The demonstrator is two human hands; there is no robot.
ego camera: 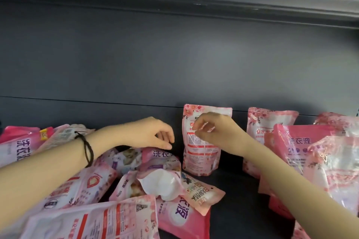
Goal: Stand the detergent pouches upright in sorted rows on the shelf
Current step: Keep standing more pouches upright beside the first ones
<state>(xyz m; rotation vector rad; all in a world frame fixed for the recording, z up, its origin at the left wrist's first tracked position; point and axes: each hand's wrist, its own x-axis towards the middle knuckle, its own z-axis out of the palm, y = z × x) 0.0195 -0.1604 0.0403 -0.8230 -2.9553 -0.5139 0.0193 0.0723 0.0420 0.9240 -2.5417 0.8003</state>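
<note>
An upright pink detergent pouch (202, 153) stands against the shelf's back wall, near the middle. My right hand (215, 132) hovers in front of its upper half with fingers loosely curled, and no grip on it shows. My left hand (149, 134), a black band on its wrist, reaches over a jumbled pile of lying pouches (120, 186). Its fingertips hang down onto a pink and purple pouch (161, 158) at the top of the pile. More pink pouches (270, 128) stand upright to the right.
The dark shelf floor (237, 205) shows bare between the pile and the right-hand group. The grey back wall (174, 60) rises behind, with the upper shelf's edge (252, 6) overhead. Large pouches (334, 163) crowd the right edge.
</note>
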